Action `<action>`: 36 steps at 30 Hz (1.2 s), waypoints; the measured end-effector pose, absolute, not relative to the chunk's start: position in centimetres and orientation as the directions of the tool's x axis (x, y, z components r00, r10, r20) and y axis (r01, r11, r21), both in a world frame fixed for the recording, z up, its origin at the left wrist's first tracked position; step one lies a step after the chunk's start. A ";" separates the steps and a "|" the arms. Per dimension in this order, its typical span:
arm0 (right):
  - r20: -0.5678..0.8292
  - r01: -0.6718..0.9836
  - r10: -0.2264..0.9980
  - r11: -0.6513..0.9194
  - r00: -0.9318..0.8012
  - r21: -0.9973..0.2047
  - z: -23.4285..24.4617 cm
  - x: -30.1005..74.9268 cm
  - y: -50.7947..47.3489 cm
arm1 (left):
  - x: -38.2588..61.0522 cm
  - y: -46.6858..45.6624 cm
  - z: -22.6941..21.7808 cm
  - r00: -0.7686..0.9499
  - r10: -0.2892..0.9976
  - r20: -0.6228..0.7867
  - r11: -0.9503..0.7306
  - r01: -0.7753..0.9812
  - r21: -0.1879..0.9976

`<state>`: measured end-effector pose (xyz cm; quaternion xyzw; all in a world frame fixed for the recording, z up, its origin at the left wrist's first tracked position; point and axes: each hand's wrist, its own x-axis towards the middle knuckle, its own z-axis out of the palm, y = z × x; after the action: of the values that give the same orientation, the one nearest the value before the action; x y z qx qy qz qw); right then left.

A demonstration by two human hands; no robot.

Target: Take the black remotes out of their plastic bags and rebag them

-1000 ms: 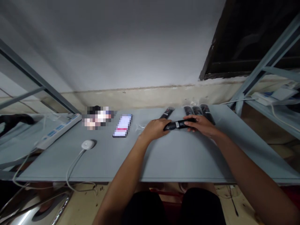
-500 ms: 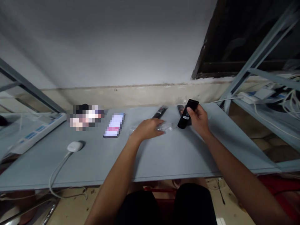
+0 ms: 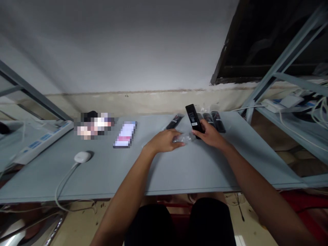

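My right hand [image 3: 210, 134] grips the lower end of a black remote control [image 3: 193, 116], which is tilted up with its labelled back toward me. My left hand [image 3: 167, 140] is closed on a crumpled clear plastic bag [image 3: 183, 138] just above the table; its opening points toward the remote's lower end. Whether the two touch, I cannot tell. Behind my left hand lies another dark remote [image 3: 175, 121] in clear wrapping. Several more wrapped remotes [image 3: 217, 121] rest side by side behind my right hand, partly covered by it.
On the grey table [image 3: 102, 177] a phone [image 3: 125, 134] lies left of my hands, beside a blurred-out patch. A white round device [image 3: 82, 156] with a cable sits nearer the left. Power strips [image 3: 43, 141] and metal frames flank both sides; the wall closes off the back.
My right hand has moved left with the remote, bringing it close to the plastic bag and tipping its top leftward. More wrapped remotes now show behind it. My left hand has barely shifted.
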<state>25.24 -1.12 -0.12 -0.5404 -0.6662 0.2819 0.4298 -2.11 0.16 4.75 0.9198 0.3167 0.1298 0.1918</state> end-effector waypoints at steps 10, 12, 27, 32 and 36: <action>0.193 0.250 0.971 0.154 0.138 -0.956 0.6 24.7 -1.2 | -1.6 -0.4 4.5 0.811 0.579 0.084 -0.767 0.508 0.391; 0.125 0.098 0.987 0.116 0.096 -0.988 0.3 24.6 -1.2 | -1.3 -0.6 4.4 0.831 0.553 0.064 -0.777 0.486 0.401; 0.038 0.043 0.990 0.045 -0.136 -0.998 1.7 23.8 -2.2 | -0.4 -0.2 4.4 0.707 0.488 0.511 -0.864 0.473 0.171; 0.034 0.072 0.982 0.048 -0.184 -0.996 1.6 23.9 -2.3 | -0.6 0.2 4.0 0.753 0.503 0.423 -0.856 0.500 0.129; 0.085 0.264 0.988 0.118 -0.131 -0.957 0.7 24.7 -1.7 | -0.8 0.5 3.8 0.738 0.543 0.401 -0.830 0.545 0.120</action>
<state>24.71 -1.72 0.70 -0.5069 -0.6175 0.4292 0.4213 -0.80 0.46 3.84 0.9322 0.2917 0.2144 -0.0029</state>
